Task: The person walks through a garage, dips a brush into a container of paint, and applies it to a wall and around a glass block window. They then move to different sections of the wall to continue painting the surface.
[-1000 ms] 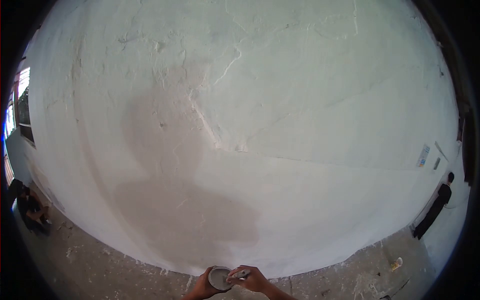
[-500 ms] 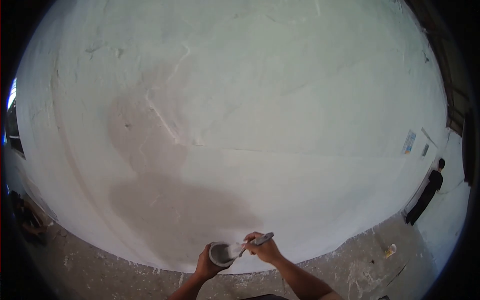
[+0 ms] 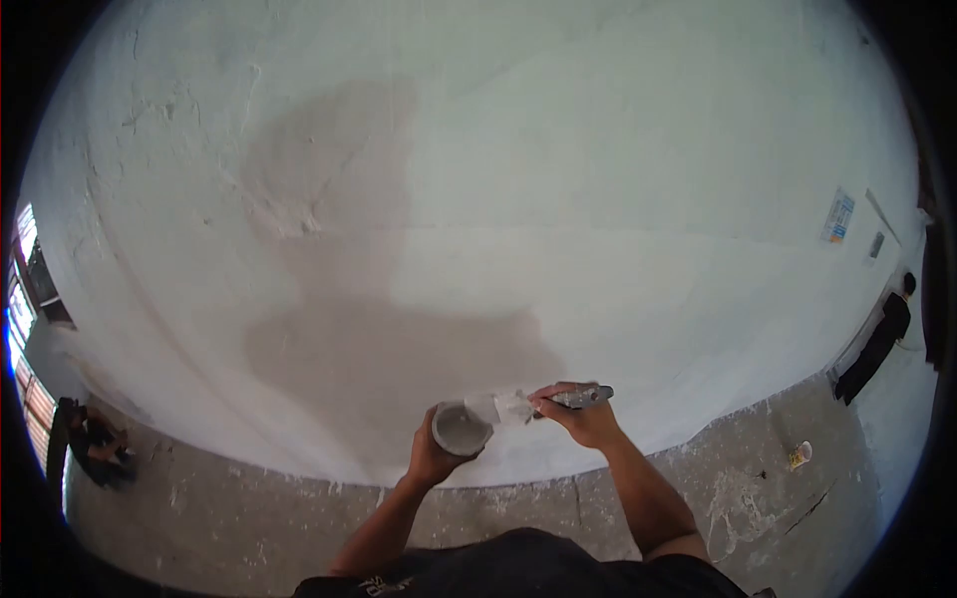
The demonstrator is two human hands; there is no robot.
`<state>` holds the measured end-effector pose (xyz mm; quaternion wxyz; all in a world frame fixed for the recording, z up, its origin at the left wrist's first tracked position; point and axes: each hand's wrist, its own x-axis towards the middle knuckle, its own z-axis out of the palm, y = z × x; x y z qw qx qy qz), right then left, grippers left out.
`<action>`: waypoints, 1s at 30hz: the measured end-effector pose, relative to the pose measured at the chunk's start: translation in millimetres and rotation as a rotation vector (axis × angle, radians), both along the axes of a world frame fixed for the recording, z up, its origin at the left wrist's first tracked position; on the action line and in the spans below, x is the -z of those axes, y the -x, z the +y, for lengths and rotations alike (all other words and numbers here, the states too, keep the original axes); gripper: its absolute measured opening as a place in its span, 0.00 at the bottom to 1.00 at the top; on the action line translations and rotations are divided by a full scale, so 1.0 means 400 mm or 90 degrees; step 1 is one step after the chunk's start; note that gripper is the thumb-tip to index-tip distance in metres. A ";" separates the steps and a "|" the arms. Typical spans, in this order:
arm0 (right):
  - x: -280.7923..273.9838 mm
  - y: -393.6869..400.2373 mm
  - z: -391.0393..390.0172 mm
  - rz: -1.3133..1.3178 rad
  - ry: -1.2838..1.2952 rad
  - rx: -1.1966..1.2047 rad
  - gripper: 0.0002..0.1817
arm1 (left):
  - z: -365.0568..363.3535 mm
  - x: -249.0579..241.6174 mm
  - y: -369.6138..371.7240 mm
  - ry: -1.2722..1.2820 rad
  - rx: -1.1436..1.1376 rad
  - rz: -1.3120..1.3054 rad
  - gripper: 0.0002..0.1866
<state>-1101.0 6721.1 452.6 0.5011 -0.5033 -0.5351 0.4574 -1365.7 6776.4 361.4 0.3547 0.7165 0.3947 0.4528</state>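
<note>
My left hand is wrapped round a grey round container, its open top facing me. Inside it the surface looks grey and smooth. A paintbrush with a dark, paint-smeared handle is gripped in the fingers of my right hand. White paint covers its wide head, which points left and overlaps the container's upper right rim in this view. Both hands are low in front of a pale wall, where a shadow falls.
Paint splashes mark the concrete floor along the wall's base. A small tub stands at right. One person in dark clothes stands far right; another person is low down at left. Notices hang on the wall.
The view has tipped downward, showing more floor and my torso. My right hand has drawn the brush rightward from the container's opening to its rim, and the brush lies nearer level.
</note>
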 end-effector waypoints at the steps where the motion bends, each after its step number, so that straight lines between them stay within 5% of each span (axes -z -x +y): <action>1: -0.016 -0.007 0.002 -0.120 -0.136 -0.085 0.09 | -0.011 -0.012 -0.002 -0.005 0.002 0.005 0.44; 5: -0.108 0.000 0.017 -0.350 -0.395 -0.376 0.10 | -0.020 -0.063 -0.011 -0.003 -0.008 0.019 0.44; 9: -0.096 -0.001 0.020 -0.588 -0.488 -0.468 0.17 | -0.014 -0.075 0.004 -0.013 -0.057 0.009 0.43; 13: -0.145 -0.029 0.021 -0.595 -0.517 -0.513 0.15 | -0.035 -0.054 0.008 0.027 -0.098 -0.025 0.43; 17: -0.130 -0.051 0.060 -0.400 -0.450 -0.500 0.14 | -0.054 -0.035 0.004 0.069 -0.139 -0.090 0.42; 19: -0.082 -0.046 0.067 -0.142 -0.333 -0.331 0.09 | -0.062 -0.029 -0.008 0.051 -0.140 -0.089 0.42; 21: -0.027 -0.010 0.071 -0.137 -0.273 -0.281 0.06 | -0.056 -0.024 -0.011 0.040 -0.157 -0.081 0.42; 24: 0.075 0.039 0.073 0.154 0.024 -0.115 0.08 | -0.074 0.003 -0.016 0.035 -0.169 -0.066 0.42; 30: 0.211 0.060 0.075 0.322 0.133 0.006 0.09 | -0.076 0.075 0.029 0.054 -0.202 -0.038 0.43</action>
